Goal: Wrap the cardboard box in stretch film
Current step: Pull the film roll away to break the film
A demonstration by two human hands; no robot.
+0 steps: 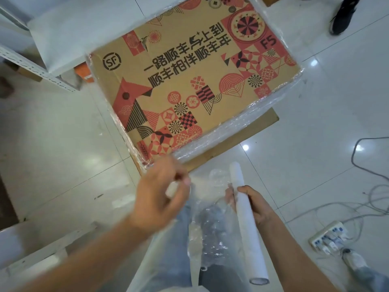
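Note:
A large cardboard box printed with red and black patterns stands on the floor, its sides shiny with stretch film. In front of it my right hand grips a long white film roll near its upper end. A loose, crumpled sheet of clear film hangs from the roll between my hands. My left hand is blurred, with thumb and fingertips pinched together on the film's upper edge near the box's near corner.
A flat cardboard sheet lies under the box. White metal shelving stands at the left. A power strip and loose cables lie on the tiled floor at the right. Another person's black shoe is at top right.

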